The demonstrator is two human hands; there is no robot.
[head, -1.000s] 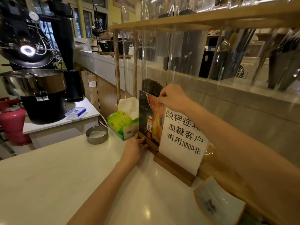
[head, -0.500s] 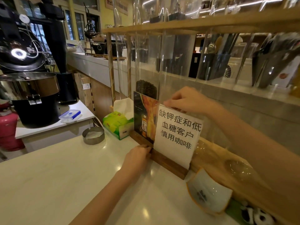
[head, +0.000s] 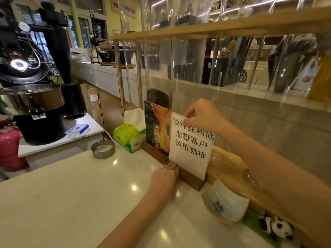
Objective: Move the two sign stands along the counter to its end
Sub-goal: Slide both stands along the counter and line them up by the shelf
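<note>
Mid-task, as I judge it: the poster stand (head: pixel 156 127) and white notice stand (head: pixel 190 147) sit touching at 12 o'clock on the table (head: pixel 71 194), the tissue box (head: pixel 128 137) just beyond at 11. The right hand (head: pixel 204 117) pinches the notice stand's top edge. The left hand (head: pixel 165 178) lays fairly straight fingertips (head: pixel 172 165) against its wooden base. I cannot tell whether the table's end is reached.

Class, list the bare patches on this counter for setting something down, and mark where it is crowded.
Bare: the wide counter left of the left hand, nearer than the metal tin. Crowded: the back edge, with tissue box, two sign stands, dish, panda toy.
</note>
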